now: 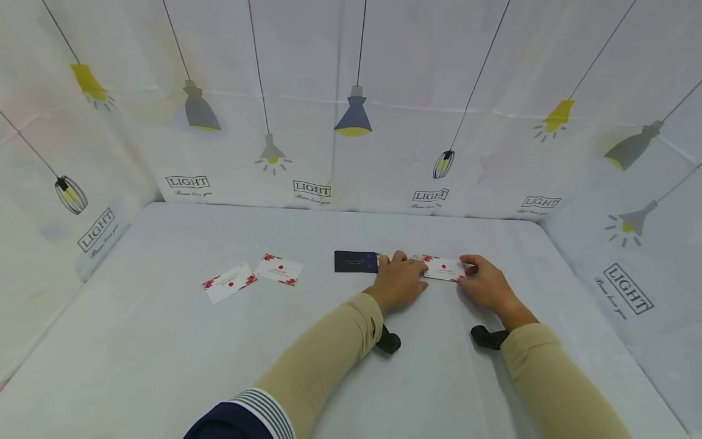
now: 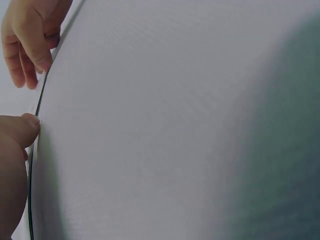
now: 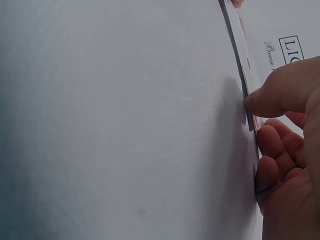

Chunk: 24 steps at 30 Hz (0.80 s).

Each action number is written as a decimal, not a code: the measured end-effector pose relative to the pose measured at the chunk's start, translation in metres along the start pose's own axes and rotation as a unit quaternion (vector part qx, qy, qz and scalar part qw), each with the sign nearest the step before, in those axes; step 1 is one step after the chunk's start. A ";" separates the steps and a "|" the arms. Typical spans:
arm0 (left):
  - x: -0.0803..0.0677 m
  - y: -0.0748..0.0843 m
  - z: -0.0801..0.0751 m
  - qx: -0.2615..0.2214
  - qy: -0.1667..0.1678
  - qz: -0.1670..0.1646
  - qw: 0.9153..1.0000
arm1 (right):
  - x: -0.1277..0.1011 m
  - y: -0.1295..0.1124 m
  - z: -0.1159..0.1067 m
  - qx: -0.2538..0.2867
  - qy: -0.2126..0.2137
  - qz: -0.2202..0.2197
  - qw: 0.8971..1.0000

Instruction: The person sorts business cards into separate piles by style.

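A white business card with red floral corners (image 1: 443, 268) lies between the two hands in the head view. My right hand (image 1: 487, 286) holds it at its right end, thumb at the near corner. In the right wrist view the thumb (image 3: 272, 97) meets the card's edge. My left hand (image 1: 397, 282) rests just left of that card, its fingertips down over a partly hidden light card. Just beyond the left hand lies a dark business card (image 1: 355, 261), its right end near the fingers. The left wrist view shows the left thumb (image 2: 22, 129) by the cards' edge.
Farther left lie two more white cards with red corners, an angled one (image 1: 229, 283) and another (image 1: 280, 269) touching or nearly touching it. A white cloth (image 1: 164, 353) covers the table. Behind it hangs a lamp-printed curtain (image 1: 307, 79).
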<state>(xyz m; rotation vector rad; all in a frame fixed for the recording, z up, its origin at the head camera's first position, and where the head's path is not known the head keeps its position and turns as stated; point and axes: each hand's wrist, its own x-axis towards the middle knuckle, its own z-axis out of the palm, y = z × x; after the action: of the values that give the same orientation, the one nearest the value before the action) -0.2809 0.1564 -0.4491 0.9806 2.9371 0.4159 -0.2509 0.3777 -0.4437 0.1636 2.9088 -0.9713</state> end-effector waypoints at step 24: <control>-0.001 -0.007 -0.005 -0.015 -0.001 -0.017 1.000 | 0.001 -0.004 0.005 -0.009 -0.002 0.016 1.000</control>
<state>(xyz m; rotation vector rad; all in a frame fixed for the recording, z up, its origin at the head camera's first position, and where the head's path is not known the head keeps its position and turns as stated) -0.2849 0.1496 -0.4456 0.9265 2.9317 0.4555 -0.2525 0.3715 -0.4454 0.2076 2.9000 -0.9404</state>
